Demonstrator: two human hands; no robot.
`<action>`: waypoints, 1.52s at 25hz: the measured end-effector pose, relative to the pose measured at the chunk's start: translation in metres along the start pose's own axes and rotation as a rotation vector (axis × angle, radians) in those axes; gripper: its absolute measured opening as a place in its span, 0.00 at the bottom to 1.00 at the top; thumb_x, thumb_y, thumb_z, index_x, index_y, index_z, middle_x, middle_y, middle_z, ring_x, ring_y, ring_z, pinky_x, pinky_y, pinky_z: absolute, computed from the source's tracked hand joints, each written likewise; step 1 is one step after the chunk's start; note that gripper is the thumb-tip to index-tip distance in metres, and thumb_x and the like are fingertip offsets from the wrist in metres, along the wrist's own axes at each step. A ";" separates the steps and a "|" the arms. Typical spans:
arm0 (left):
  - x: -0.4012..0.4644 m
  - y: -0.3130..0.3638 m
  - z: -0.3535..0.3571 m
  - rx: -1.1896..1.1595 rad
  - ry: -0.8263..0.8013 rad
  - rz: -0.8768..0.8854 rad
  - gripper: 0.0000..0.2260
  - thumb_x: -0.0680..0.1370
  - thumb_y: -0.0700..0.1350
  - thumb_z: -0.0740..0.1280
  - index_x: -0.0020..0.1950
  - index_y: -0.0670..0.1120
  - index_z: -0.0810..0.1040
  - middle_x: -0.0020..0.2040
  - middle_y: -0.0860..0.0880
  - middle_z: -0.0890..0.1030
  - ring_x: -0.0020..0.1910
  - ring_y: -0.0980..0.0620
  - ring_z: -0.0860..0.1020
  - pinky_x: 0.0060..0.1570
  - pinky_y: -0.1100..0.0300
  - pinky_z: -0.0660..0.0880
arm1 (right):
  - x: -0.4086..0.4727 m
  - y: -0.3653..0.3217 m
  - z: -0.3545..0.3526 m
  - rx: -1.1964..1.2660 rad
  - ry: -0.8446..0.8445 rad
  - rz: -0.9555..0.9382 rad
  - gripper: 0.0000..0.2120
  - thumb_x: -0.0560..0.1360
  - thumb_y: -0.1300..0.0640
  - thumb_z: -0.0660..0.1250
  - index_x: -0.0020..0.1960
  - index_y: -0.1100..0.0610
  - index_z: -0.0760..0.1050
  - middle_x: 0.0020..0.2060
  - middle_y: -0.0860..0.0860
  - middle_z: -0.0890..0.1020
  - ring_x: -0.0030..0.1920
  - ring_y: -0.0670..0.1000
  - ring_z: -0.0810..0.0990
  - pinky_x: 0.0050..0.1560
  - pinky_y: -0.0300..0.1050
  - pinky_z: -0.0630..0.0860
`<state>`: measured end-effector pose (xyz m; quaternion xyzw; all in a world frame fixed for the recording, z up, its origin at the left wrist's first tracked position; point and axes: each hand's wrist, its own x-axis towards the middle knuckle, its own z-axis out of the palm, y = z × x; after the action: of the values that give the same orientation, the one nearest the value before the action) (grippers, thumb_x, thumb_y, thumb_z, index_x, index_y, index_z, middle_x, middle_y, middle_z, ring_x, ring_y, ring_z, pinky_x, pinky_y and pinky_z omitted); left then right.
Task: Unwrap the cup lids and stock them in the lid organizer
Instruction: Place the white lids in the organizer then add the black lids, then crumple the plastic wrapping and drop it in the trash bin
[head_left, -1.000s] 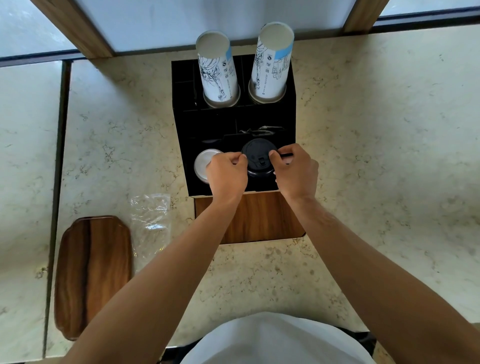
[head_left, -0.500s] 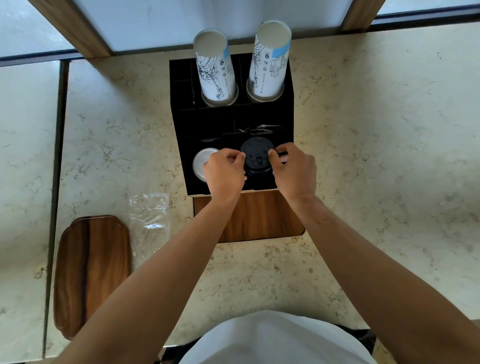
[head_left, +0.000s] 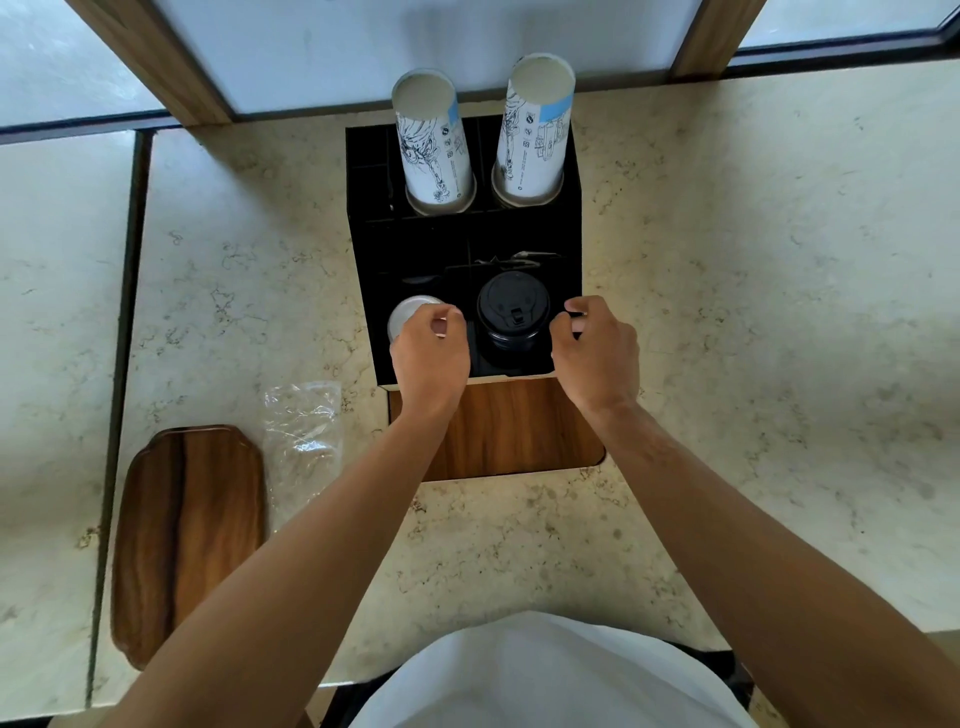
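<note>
- Nearest the front edge of the worktop (head_left: 727, 364), on the left, lies a wooden board (head_left: 187, 540), with an empty clear wrapper (head_left: 304, 441) just beside it on the right. The wrapper holds nothing, so the unwrapping step looks done for this batch.
- Further in, about mid-worktop, stands the black organizer (head_left: 363, 218) on a wooden base (head_left: 519, 431).
- Over its front row, the left hand (head_left: 431, 353) is loosely curled, fingertips drawn together, and grips nothing that I can see; it partly covers a white lid (head_left: 410, 312) in the front left slot.
- On the other side, the right hand (head_left: 597, 353) is likewise half closed and apart from the lids; whether its fingers touch the organizer's right wall I cannot tell.
- Between the two hands, a stack of black lids (head_left: 513, 312) sits in the front right slot, topmost lid facing up, with neither hand on it.
- Judged step: the black stack is seated, and stocking of this slot is at its end.
- Next move: check that the stack sits level, then clear the wrapper or fetch more lids.
- At the back edge, two paper cup stacks (head_left: 436, 145) rise from the rear slots.
</note>
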<state>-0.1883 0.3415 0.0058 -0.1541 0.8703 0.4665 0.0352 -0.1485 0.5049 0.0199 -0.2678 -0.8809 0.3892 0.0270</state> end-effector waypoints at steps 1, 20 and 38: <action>-0.003 -0.002 -0.004 0.014 0.001 -0.003 0.10 0.82 0.49 0.65 0.58 0.48 0.83 0.39 0.65 0.75 0.40 0.66 0.76 0.38 0.72 0.70 | -0.003 0.002 -0.002 -0.008 0.007 -0.006 0.16 0.81 0.52 0.62 0.65 0.56 0.76 0.45 0.47 0.87 0.40 0.44 0.83 0.43 0.37 0.80; -0.082 -0.110 -0.144 0.080 0.184 -0.145 0.11 0.79 0.42 0.65 0.58 0.45 0.83 0.51 0.52 0.84 0.51 0.55 0.79 0.47 0.67 0.71 | -0.131 -0.040 0.084 -0.092 -0.511 -0.121 0.11 0.76 0.51 0.64 0.52 0.53 0.81 0.47 0.48 0.85 0.48 0.49 0.83 0.50 0.47 0.81; -0.130 -0.200 -0.174 0.036 0.004 -0.397 0.14 0.76 0.44 0.66 0.61 0.49 0.77 0.43 0.55 0.79 0.42 0.55 0.80 0.42 0.54 0.79 | -0.197 -0.041 0.159 0.105 -0.827 0.217 0.12 0.77 0.55 0.69 0.52 0.65 0.78 0.36 0.55 0.80 0.36 0.53 0.78 0.41 0.51 0.78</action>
<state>0.0096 0.1255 -0.0298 -0.3226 0.8312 0.4345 0.1277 -0.0394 0.2789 -0.0301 -0.1787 -0.7632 0.5088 -0.3560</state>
